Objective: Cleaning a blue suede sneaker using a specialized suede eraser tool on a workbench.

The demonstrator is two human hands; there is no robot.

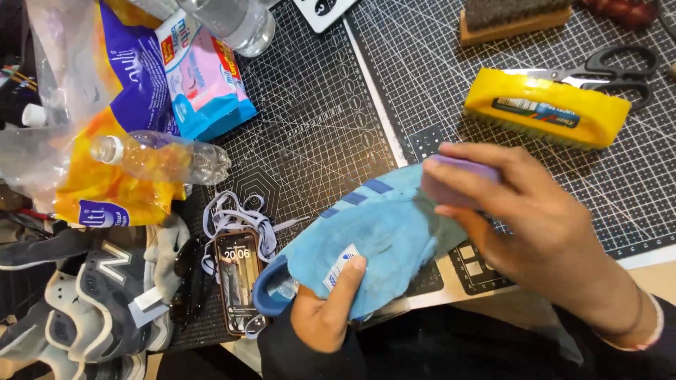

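My left hand (pixel 325 309) grips a light blue suede shoe (pixel 373 232) by its heel end, thumb lying on the tongue label. The shoe lies across the seam of two black cutting mats, its toe pointing up and right. My right hand (pixel 535 218) holds a small purple block (pixel 454 179) pressed against the toe end of the shoe. The fingers wrap over the block and hide most of it.
A yellow scrub brush (pixel 546 107) and black scissors (pixel 609 70) lie at the upper right, a wooden brush (pixel 510 17) behind them. A phone (pixel 237 278), loose laces (pixel 236 214), a plastic bottle (pixel 162 158), bags (pixel 141 84) and a grey sneaker (pixel 91 295) crowd the left.
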